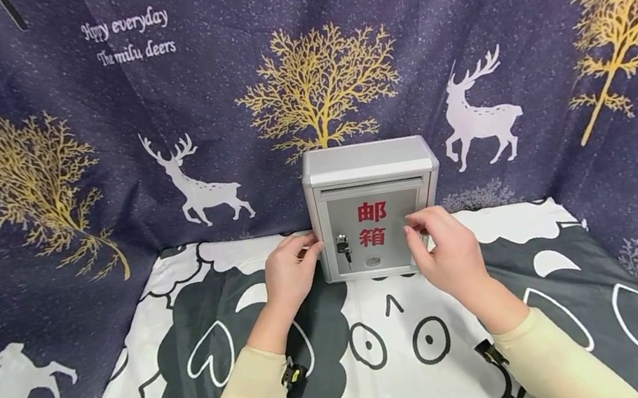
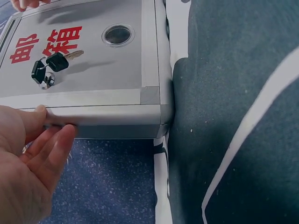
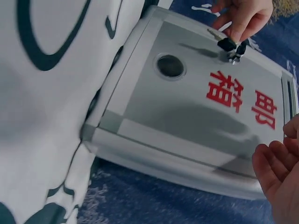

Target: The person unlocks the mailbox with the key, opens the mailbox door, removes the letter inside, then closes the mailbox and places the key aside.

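A silver metal mailbox (image 1: 364,157) with red Chinese characters on its front stands upright on the patterned cloth. Two black-headed keys (image 2: 57,61) hang at its lock (image 2: 46,81), one of them inserted. My left hand (image 1: 291,271) is at the mailbox's left side. Its thumb rests at the front edge and its relaxed fingertips touch the side panel. My right hand (image 1: 448,247) is by the right part of the front, fingers loosely bent with nothing between them, overlapping the right edge in the head view. A small round window (image 3: 170,66) sits low on the door.
Under the mailbox lies a black-and-white cartoon cloth (image 1: 390,385). A dark blue hanging fabric (image 1: 200,106) with deer and golden trees stands close behind and at both sides. A mail slot (image 1: 371,187) runs along the upper front.
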The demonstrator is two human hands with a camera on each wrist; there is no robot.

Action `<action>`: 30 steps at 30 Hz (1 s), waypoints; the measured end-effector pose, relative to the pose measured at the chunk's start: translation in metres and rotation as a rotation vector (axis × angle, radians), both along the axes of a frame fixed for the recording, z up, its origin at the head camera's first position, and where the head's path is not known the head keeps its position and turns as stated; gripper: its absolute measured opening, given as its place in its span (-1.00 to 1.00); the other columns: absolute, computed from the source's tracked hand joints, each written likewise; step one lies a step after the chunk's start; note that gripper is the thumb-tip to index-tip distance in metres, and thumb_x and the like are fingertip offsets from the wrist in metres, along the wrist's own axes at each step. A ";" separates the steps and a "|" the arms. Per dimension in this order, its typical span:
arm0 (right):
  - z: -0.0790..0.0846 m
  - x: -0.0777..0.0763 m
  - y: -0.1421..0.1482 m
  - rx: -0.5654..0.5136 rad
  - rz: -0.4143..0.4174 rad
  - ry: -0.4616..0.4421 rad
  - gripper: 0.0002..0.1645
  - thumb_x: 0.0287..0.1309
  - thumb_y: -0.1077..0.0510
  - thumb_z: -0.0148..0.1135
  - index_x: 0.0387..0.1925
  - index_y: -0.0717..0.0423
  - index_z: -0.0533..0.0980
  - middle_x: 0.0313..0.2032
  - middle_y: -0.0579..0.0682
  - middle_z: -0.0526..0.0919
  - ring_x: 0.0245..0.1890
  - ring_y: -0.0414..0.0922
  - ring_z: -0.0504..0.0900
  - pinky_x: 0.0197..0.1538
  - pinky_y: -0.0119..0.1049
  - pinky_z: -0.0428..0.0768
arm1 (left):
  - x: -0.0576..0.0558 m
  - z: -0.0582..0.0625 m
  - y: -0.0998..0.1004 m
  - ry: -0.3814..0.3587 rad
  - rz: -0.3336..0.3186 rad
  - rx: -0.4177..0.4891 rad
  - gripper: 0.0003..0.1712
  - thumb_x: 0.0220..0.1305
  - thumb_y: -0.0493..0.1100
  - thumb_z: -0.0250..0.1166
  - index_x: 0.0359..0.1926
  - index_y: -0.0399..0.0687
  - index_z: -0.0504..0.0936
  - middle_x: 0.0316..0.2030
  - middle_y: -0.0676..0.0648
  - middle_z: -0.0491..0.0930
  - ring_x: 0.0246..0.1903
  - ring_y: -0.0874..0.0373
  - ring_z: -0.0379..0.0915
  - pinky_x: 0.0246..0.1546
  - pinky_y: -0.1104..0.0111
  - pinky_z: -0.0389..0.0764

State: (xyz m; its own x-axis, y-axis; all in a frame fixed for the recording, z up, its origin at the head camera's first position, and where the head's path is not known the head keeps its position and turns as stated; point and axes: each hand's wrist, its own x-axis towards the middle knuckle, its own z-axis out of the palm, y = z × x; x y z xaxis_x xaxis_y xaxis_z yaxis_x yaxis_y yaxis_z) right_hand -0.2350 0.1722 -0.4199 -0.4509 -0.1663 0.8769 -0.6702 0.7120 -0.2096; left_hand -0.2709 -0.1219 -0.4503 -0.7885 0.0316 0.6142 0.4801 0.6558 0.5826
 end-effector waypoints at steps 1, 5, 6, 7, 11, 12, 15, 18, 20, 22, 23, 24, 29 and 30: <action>0.001 0.000 -0.002 0.014 0.005 0.008 -0.80 0.40 0.31 0.38 0.01 0.25 0.71 -0.16 0.15 0.75 -0.26 0.05 0.77 -0.26 0.01 0.76 | 0.000 0.000 0.000 -0.002 -0.001 0.000 -0.79 0.45 -0.12 0.57 0.02 -0.08 0.91 -0.14 -0.03 0.84 -0.21 0.02 0.82 -0.16 0.10 0.81; 0.004 -0.002 -0.013 0.068 0.033 0.029 -0.81 0.40 0.28 0.39 -0.01 0.26 0.71 -0.17 0.15 0.76 -0.27 0.06 0.77 -0.31 0.03 0.76 | 0.000 -0.002 -0.001 0.001 0.001 -0.003 -0.78 0.45 -0.10 0.56 0.02 -0.07 0.91 -0.14 -0.02 0.84 -0.21 0.02 0.82 -0.17 0.10 0.81; 0.005 -0.002 -0.016 0.083 0.038 0.027 -0.82 0.40 0.28 0.39 -0.02 0.25 0.71 -0.16 0.14 0.77 -0.27 0.06 0.77 -0.32 0.03 0.76 | -0.001 -0.002 -0.002 0.001 0.003 -0.003 -0.78 0.45 -0.10 0.56 0.02 -0.07 0.91 -0.14 -0.02 0.84 -0.22 0.02 0.82 -0.17 0.10 0.81; 0.006 -0.003 -0.019 0.098 0.044 0.031 -0.82 0.40 0.27 0.40 -0.03 0.26 0.71 -0.17 0.14 0.77 -0.27 0.07 0.77 -0.33 0.04 0.76 | -0.001 -0.002 -0.002 0.000 0.005 -0.005 -0.78 0.45 -0.09 0.56 0.02 -0.07 0.91 -0.14 -0.02 0.84 -0.22 0.03 0.81 -0.17 0.10 0.81; 0.009 -0.005 -0.032 0.145 0.055 0.033 -0.85 0.40 0.26 0.43 -0.06 0.24 0.72 -0.15 0.11 0.77 -0.25 0.08 0.78 -0.34 0.04 0.77 | -0.001 -0.003 -0.002 0.002 0.010 -0.006 -0.77 0.45 -0.10 0.56 0.02 -0.07 0.91 -0.13 -0.03 0.84 -0.25 0.03 0.82 -0.19 0.10 0.81; 0.009 -0.006 -0.035 0.157 0.059 0.034 -0.85 0.39 0.26 0.45 -0.07 0.23 0.72 -0.15 0.10 0.77 -0.25 0.07 0.77 -0.35 0.02 0.76 | -0.001 -0.003 -0.002 0.004 0.009 -0.005 -0.78 0.45 -0.10 0.56 0.02 -0.07 0.91 -0.13 -0.03 0.84 -0.25 0.03 0.82 -0.19 0.10 0.82; 0.010 -0.009 -0.043 0.182 0.083 0.054 -0.85 0.36 0.26 0.48 -0.08 0.23 0.72 -0.16 0.10 0.76 -0.27 0.05 0.76 -0.36 -0.02 0.76 | 0.000 -0.002 -0.001 0.011 0.005 0.001 -0.78 0.45 -0.12 0.56 0.02 -0.07 0.91 -0.13 -0.04 0.84 -0.25 0.03 0.82 -0.19 0.10 0.82; 0.008 -0.011 -0.052 0.197 0.106 0.066 -0.86 0.38 0.27 0.46 -0.09 0.24 0.72 -0.16 0.10 0.76 -0.29 0.02 0.74 -0.34 -0.06 0.76 | 0.000 -0.002 -0.001 0.012 0.005 0.001 -0.79 0.44 -0.12 0.57 0.01 -0.07 0.92 -0.13 -0.04 0.85 -0.25 0.03 0.82 -0.20 0.11 0.82; 0.006 -0.013 -0.057 0.197 0.117 0.073 -0.87 0.38 0.27 0.46 -0.10 0.24 0.73 -0.16 0.12 0.76 -0.29 0.03 0.75 -0.33 -0.06 0.77 | -0.001 -0.002 0.000 0.014 0.003 0.002 -0.79 0.44 -0.13 0.57 0.01 -0.07 0.92 -0.13 -0.04 0.85 -0.26 0.03 0.82 -0.21 0.11 0.82; 0.003 -0.014 -0.061 0.202 0.120 0.080 -0.86 0.36 0.27 0.48 -0.10 0.24 0.73 -0.16 0.12 0.76 -0.28 0.04 0.76 -0.32 -0.05 0.78 | -0.001 -0.002 0.000 0.015 0.002 -0.001 -0.79 0.44 -0.13 0.57 0.01 -0.07 0.92 -0.13 -0.04 0.85 -0.26 0.03 0.82 -0.21 0.11 0.82; 0.002 -0.015 -0.063 0.205 0.121 0.082 -0.86 0.35 0.26 0.49 -0.10 0.24 0.74 -0.16 0.13 0.76 -0.28 0.05 0.76 -0.32 -0.04 0.79 | -0.001 -0.002 0.000 0.016 0.001 -0.001 -0.79 0.44 -0.12 0.57 0.01 -0.08 0.92 -0.13 -0.04 0.85 -0.26 0.03 0.82 -0.21 0.11 0.82; 0.001 -0.015 -0.065 0.210 0.120 0.084 -0.84 0.34 0.26 0.51 -0.10 0.24 0.74 -0.16 0.13 0.76 -0.27 0.06 0.77 -0.32 -0.04 0.79 | -0.001 -0.002 0.000 0.016 0.001 -0.002 -0.79 0.44 -0.12 0.57 0.01 -0.08 0.92 -0.13 -0.04 0.85 -0.25 0.03 0.82 -0.21 0.11 0.82; -0.003 -0.016 -0.072 0.238 0.088 0.074 -0.78 0.32 0.22 0.56 -0.06 0.22 0.75 -0.13 0.12 0.76 -0.19 0.08 0.79 -0.23 -0.02 0.82 | -0.001 -0.002 0.000 0.020 0.003 -0.006 -0.79 0.44 -0.13 0.56 0.01 -0.08 0.92 -0.14 -0.05 0.85 -0.25 0.02 0.82 -0.21 0.11 0.83; -0.004 -0.017 -0.074 0.243 0.078 0.072 -0.77 0.32 0.22 0.57 -0.06 0.22 0.75 -0.12 0.12 0.76 -0.18 0.08 0.79 -0.23 -0.02 0.82 | -0.001 -0.002 0.000 0.020 0.003 -0.007 -0.79 0.44 -0.13 0.56 0.01 -0.09 0.92 -0.13 -0.05 0.85 -0.25 0.02 0.82 -0.20 0.11 0.83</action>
